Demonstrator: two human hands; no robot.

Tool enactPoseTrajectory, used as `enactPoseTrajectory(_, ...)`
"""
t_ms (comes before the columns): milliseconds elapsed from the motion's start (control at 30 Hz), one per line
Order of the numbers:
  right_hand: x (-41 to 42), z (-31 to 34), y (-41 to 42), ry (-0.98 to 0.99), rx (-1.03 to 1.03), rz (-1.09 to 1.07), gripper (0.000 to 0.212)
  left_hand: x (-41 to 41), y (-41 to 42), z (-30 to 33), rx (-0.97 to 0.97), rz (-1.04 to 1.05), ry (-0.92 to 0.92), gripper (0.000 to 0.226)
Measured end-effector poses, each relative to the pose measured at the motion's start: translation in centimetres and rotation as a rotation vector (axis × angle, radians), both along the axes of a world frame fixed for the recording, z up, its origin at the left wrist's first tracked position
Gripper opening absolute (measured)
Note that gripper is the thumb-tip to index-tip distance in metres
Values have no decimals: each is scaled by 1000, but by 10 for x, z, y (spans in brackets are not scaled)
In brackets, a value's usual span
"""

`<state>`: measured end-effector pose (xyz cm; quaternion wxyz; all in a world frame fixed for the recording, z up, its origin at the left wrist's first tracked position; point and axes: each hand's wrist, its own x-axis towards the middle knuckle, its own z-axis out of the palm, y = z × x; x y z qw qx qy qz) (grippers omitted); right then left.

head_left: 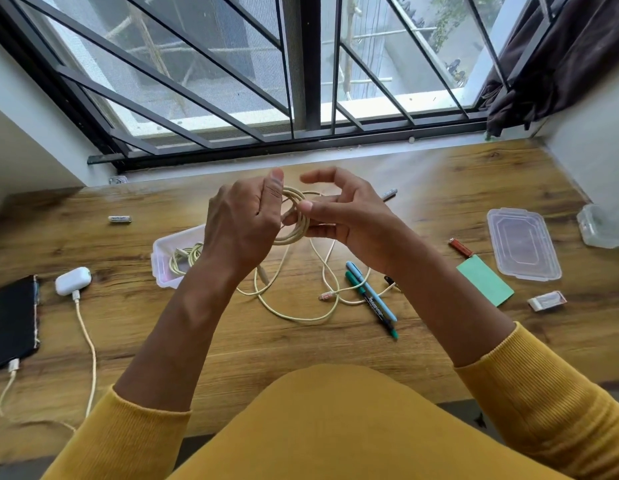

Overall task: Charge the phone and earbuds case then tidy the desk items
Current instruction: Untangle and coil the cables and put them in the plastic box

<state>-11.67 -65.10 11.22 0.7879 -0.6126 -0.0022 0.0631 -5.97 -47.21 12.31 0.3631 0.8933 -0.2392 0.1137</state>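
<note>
Above the bench (422, 209), the left hand (245, 223) and right hand (342, 216) are both gripping a coiled cream cable (297, 220); its loose tail is trailing toward the person. At far left the phone (12, 320) is lying lengthwise, plug nearest; the earbuds case (72, 280) beside it is seemingly plugged in too.

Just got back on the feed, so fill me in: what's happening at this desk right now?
A person is coiling a cable above the desk: the left hand holds the loops, the right hand winds, and the loose end trails beside two pens. The phone and earbuds case are already plugged in at the left. An open box holds another coiled cable; its lid lies at the right.
</note>
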Motion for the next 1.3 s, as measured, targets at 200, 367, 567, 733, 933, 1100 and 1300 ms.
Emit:
enactPoseTrajectory(200, 5, -3, -2, -32, 48, 11, 49, 0, -1, -3, -69, -17, 36, 63)
enactPoseTrajectory(367, 7, -4, -2, -82, 123, 68, 35, 3, 0, -6, -170, -99, 185, 55)
enactPoseTrajectory(567, 8, -5, 6, -124, 140, 58, 48, 5, 3, -12, -336, -166, 410, 60)
enactPoseTrajectory(733, 12, -4, 17, -286, -52, -125, 25, -1, -3, -20, -417, -59, 385, 59)
enactPoseTrajectory(933, 15, -9, 24, -367, -256, -357, 18, -6, -7, -26, -415, 163, 204, 54)
enactPoseTrajectory(1100, 14, -10, 34, -375, -269, -415, 15, -3, -8, -28, -359, 317, 104, 66)
enactPoseTrajectory(1300, 12, -1, 32, -250, 26, -305, 12, 3, -7, -27, -454, 275, 104, 65)
